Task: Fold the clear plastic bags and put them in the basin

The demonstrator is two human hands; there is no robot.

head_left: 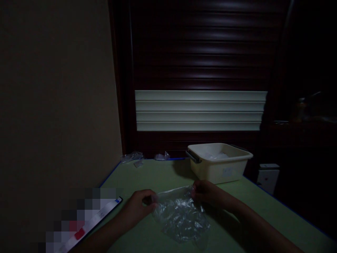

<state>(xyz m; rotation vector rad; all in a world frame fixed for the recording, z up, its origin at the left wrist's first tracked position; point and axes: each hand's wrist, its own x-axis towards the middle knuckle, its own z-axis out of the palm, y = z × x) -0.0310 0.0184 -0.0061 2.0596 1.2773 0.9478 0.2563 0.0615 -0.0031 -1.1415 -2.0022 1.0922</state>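
A clear, crinkled plastic bag (181, 216) is stretched between my two hands above the green table (147, 175). My left hand (143, 203) pinches the bag's upper left corner between thumb and fingers. At the upper right corner, my right hand (204, 191) grips the plastic with its fingers closed. The bag's upper edge runs nearly straight from hand to hand, while its wrinkled body hangs toward me. Whether anything lies inside the bag I cannot tell in this dim light.
A cream plastic bin (218, 170) with dark handles stands at the back right, with pale contents inside. Crumpled clear plastic (133, 156) and small pale scraps (162, 156) lie along the back edge. At the left is a partly blurred flat item (97, 219). A wall (58, 98) borders the left.
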